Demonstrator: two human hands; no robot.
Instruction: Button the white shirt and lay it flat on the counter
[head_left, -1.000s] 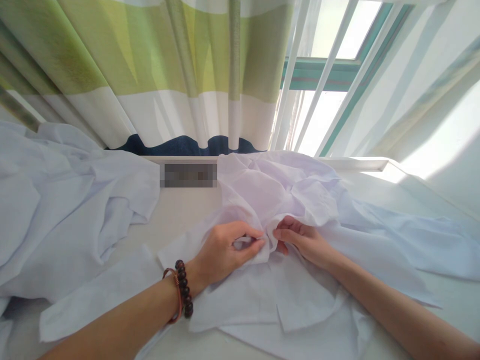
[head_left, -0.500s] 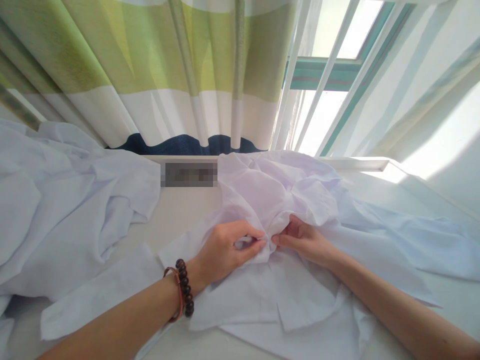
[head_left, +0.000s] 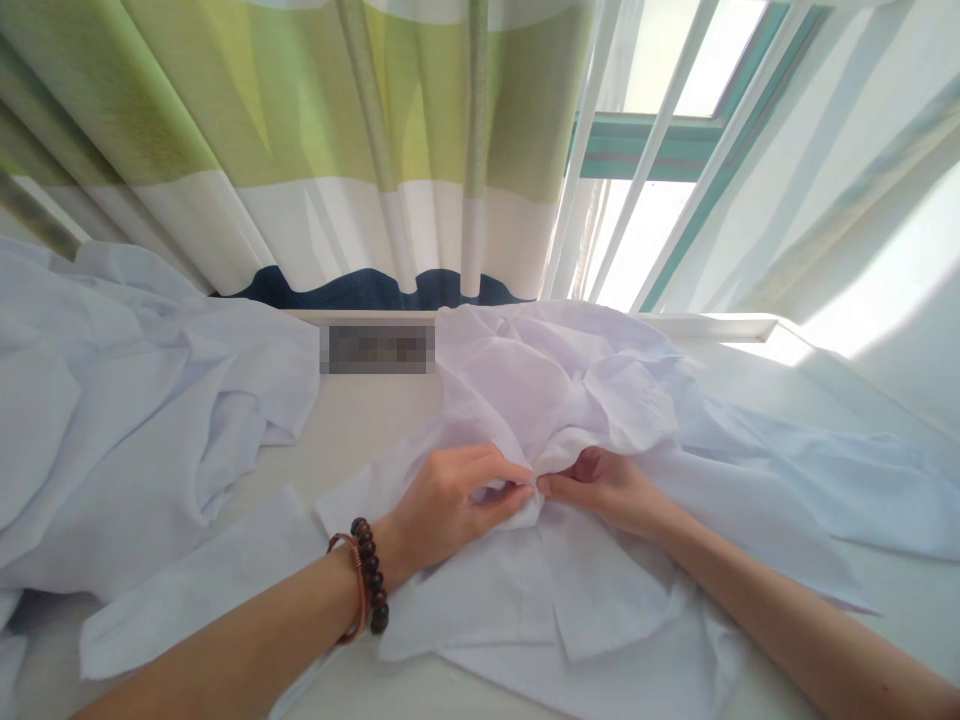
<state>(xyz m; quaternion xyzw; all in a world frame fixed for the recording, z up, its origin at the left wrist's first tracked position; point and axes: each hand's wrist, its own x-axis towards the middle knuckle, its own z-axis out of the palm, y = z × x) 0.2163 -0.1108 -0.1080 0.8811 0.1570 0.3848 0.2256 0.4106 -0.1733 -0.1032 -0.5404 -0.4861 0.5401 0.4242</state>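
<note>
Matt cloth garment (head_left: 502, 385), glossy beads (head_left: 371, 562), fabric curtain (head_left: 300, 120)

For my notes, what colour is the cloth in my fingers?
The cloth is white with a faint lilac tint, clearest in the head view.

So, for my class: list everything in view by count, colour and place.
creased cloth: count unclear, white, centre and right
heaped cloth: count unclear, white, left
flat surface: 1, white, underneath
pixelated patch: 1, grey-brown, between the cloths
curtain: count unclear, green and white, upper left
hem fabric: 1, dark blue, below curtain
bars: at least 3, white, upper right
window frame: 1, teal, behind bars
backdrop: count unclear, white, far right
beaded bracelet: 1, dark brown, left wrist
band: 1, copper, beside the beads
forearms: 2, bare, lower left and right
left hand: 1, bare, centre-left, pinching creased cloth
right hand: 1, bare, centre-right, pinching creased cloth
</note>
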